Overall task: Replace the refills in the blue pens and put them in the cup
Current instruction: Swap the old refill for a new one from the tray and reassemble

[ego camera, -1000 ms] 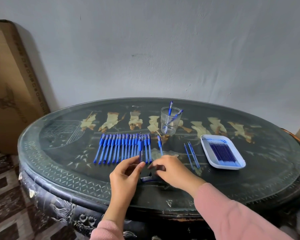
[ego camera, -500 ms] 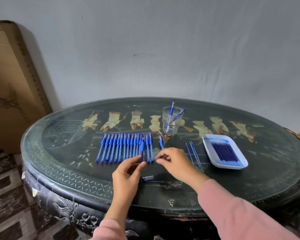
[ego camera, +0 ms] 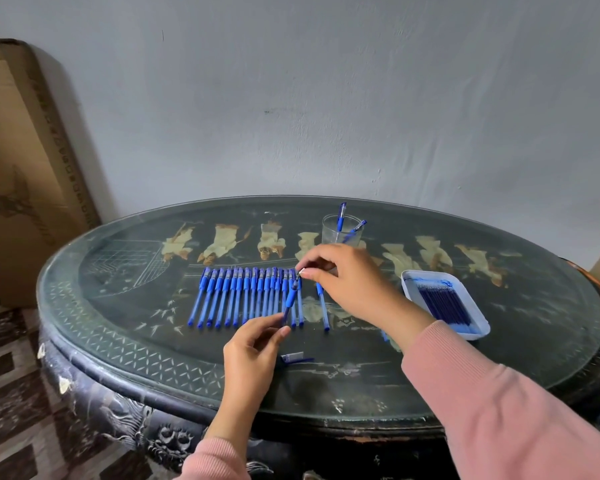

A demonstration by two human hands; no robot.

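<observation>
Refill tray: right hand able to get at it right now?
Probably yes. The tray sits just right of the right hand, nothing between them. But that hand pinches the tip of the pen the left hand holds, so it would have to let go first.

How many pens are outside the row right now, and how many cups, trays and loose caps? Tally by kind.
Cup: 1
Pens in cup: 2
Held pen, pinched by left hand and right hand: 1
Lone pen right of the row: 1
Tray: 1
Loose cap: 1
Total: 7
</observation>
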